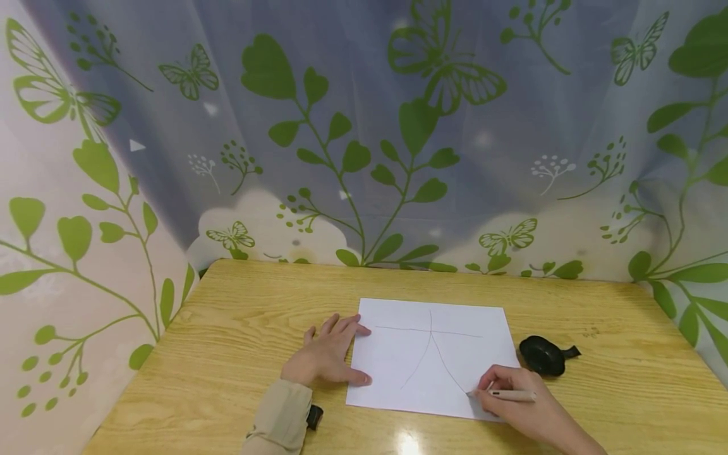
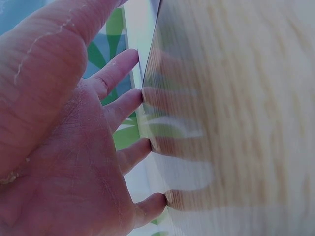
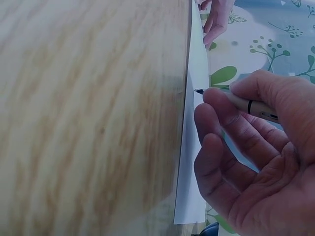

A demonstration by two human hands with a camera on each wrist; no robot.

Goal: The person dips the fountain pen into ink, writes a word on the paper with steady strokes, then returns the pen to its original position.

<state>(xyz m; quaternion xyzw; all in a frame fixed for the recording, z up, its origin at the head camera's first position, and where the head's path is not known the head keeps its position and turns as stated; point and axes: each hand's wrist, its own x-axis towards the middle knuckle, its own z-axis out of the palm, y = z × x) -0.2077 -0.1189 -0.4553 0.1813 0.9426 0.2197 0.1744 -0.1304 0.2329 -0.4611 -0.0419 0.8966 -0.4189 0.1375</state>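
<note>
A white sheet of paper point(image 1: 392, 366) lies on the wooden table. Thin dark lines on it form a level stroke, a short upright crossing it, and two strokes spreading downward. My right hand point(image 1: 520, 398) pinches a light-coloured pen point(image 1: 514, 395) between thumb and fingers; its dark tip is at the lower end of the right-hand stroke. In the right wrist view the pen's nib point(image 3: 198, 91) meets the paper. With fingers spread, my left hand point(image 1: 327, 354) rests at the paper's left edge, thumb and index finger on the sheet. Its fingertips point(image 2: 156, 200) touch the surface in the left wrist view.
A small black pan-shaped dish point(image 1: 543, 356) with a short handle stands just right of the paper. The wooden table point(image 1: 227, 335) reaches back to a curtain point(image 1: 352, 126) printed with green leaves and butterflies. A black band point(image 1: 315, 417) shows by the left sleeve.
</note>
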